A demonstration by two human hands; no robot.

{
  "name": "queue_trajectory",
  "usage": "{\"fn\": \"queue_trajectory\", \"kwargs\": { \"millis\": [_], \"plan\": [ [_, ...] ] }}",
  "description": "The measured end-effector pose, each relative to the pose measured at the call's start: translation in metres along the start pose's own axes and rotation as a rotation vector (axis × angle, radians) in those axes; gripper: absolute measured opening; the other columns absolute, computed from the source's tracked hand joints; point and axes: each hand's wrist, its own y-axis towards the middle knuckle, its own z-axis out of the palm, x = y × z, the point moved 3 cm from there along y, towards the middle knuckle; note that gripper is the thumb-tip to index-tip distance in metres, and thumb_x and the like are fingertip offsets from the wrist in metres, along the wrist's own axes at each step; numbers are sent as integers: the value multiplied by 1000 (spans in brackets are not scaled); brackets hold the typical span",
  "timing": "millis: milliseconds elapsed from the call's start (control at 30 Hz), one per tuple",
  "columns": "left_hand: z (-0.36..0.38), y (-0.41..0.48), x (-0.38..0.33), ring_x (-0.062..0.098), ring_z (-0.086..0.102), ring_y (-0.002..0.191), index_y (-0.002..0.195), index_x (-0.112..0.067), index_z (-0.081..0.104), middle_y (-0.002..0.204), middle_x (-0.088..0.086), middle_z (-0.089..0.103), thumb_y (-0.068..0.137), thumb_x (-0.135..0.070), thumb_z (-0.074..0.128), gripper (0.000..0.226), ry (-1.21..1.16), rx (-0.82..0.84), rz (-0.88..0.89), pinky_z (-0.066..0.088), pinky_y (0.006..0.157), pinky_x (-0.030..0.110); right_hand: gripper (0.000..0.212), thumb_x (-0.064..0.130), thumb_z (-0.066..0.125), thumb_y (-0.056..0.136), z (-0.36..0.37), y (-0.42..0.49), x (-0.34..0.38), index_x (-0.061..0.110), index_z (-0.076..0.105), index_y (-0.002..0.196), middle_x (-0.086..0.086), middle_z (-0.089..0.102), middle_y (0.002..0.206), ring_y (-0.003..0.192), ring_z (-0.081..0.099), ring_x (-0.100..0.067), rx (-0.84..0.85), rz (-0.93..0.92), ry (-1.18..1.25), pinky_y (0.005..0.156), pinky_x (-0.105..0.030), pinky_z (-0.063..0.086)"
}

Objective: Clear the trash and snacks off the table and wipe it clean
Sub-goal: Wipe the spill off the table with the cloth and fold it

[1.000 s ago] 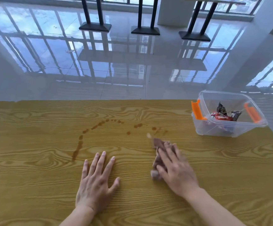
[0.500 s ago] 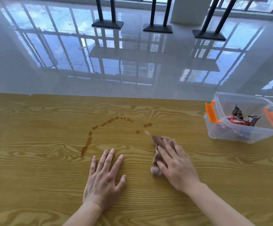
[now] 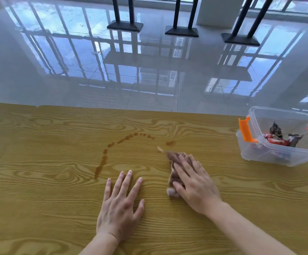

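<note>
my right hand (image 3: 195,186) lies flat on a stained brown rag (image 3: 174,159), its grip closed down on the cloth, just right of centre on the counter (image 3: 48,208). my left hand (image 3: 120,208) rests open and empty beside it. the rag's long axis runs from lower centre toward the upper middle, its free corner pointing at the brown spill (image 3: 103,160) curving to the left. i judge the soaked rag could smear the drops rather than lift them, and a wide sweep right could knock the snack box (image 3: 280,157) at the counter's right edge.
</note>
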Motion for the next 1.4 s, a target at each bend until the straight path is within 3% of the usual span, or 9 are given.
{"fn": "queue_trajectory", "kwargs": {
  "millis": [100,200,400,533,733,967,1133,1200,1400],
  "plan": [
    [0,0,0,18,11,151,150,-35,34,163,1,22,90,-59,41,66,5,2,2,12,118,53,70,64,6,96,-14,65,-15,30,5,157,-1,-9,165,150,-16,-27,15,236,73,122,-43,-5],
    [-1,0,0,18,11,151,150,-35,34,163,0,22,89,-58,42,66,6,0,4,11,118,52,65,60,11,98,-20,115,-12,32,6,156,2,-7,165,150,-14,-28,51,310,129,122,-45,-3],
    [-6,-1,-3,19,10,151,150,-34,35,163,1,22,90,-57,41,65,1,11,-3,10,119,53,60,60,12,99,-9,34,16,39,8,155,9,-6,165,149,-18,-18,-8,-29,66,121,-37,-8],
    [-5,-1,-4,20,14,151,150,-32,37,162,2,25,89,-57,42,65,16,15,2,13,118,54,61,60,20,101,-1,-2,33,31,22,154,3,9,165,152,-4,-24,2,-177,11,119,-45,9],
    [0,-1,0,18,10,152,151,-34,34,163,0,22,91,-57,42,64,11,-2,5,12,119,53,66,58,10,99,-17,103,32,28,4,157,-4,-6,165,149,-15,-32,33,308,107,122,-48,-3],
    [-1,0,1,19,11,151,149,-37,36,162,3,24,90,-57,43,63,-23,-8,-32,13,119,52,65,63,16,99,1,30,44,29,20,155,0,6,165,151,-9,-24,-8,-115,14,121,-44,4],
    [0,-1,4,20,14,151,148,-37,38,161,4,26,89,-55,45,62,-30,-21,-42,16,118,52,69,63,11,97,-17,117,18,30,4,157,-2,-11,165,150,-15,-29,42,283,108,122,-46,-3],
    [1,0,4,20,16,151,147,-37,39,161,4,28,88,-55,45,62,-28,-20,-36,17,117,52,67,61,13,98,-22,148,27,30,5,157,-1,-10,165,150,-14,-32,62,319,155,122,-48,-3],
    [-1,-1,3,20,15,151,147,-36,40,161,4,27,89,-54,44,60,-25,-24,-43,16,117,51,65,65,10,96,-12,97,55,38,10,155,8,-7,165,150,-17,-21,11,-122,82,122,-42,-4]
  ]
}}
